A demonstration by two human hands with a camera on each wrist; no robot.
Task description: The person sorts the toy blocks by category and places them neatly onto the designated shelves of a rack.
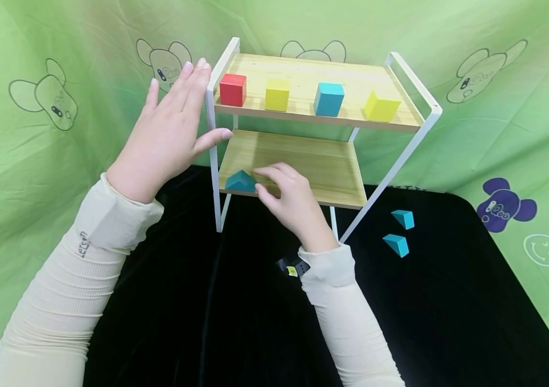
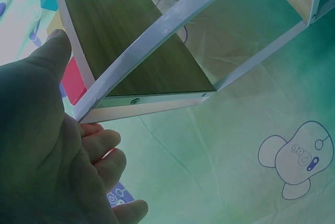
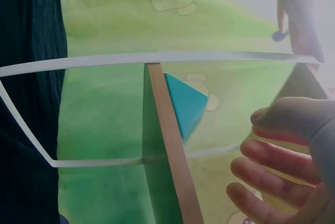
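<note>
A white-framed two-tier wooden shelf (image 1: 402,153) stood at the back edge of a black cloth (image 1: 206,312), walled in by green fabric printed with cartoon mice. The left hand (image 1: 170,131) lay flat and open against the shelf's left frame. The right hand (image 1: 289,196), fingers loosely spread and gripping nothing, rested just beside a teal wedge block (image 1: 240,181) at the lower board's front-left corner.

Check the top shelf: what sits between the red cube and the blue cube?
One yellow cube sits between the red cube and the blue cube, apart from both, on the top shelf. The head view shows it.
</note>
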